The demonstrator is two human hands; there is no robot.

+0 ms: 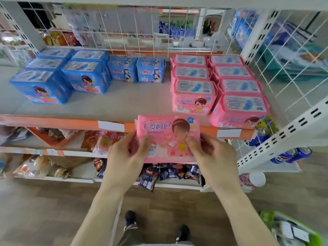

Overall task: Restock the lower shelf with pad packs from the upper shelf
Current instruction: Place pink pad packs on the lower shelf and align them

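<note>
A pink pad pack (166,132) with a cartoon girl on its front is held upright in front of the orange edge of the grey shelf (113,103). My left hand (127,155) grips its lower left side and my right hand (211,153) grips its lower right side, thumbs on the front. On that shelf two rows of pink pad packs (218,86) fill the right side. Large blue pad packs (60,75) stand on the left, and two smaller blue packs (136,70) at the back middle. The shelf's front middle is bare.
Below are shelves with snack bags (99,139) and dark packets (163,173). A white wire grid (142,32) backs the shelf. A wire side panel (291,75) and white upright stand on the right, with blue cans (291,155) beyond. My feet show on the wooden floor.
</note>
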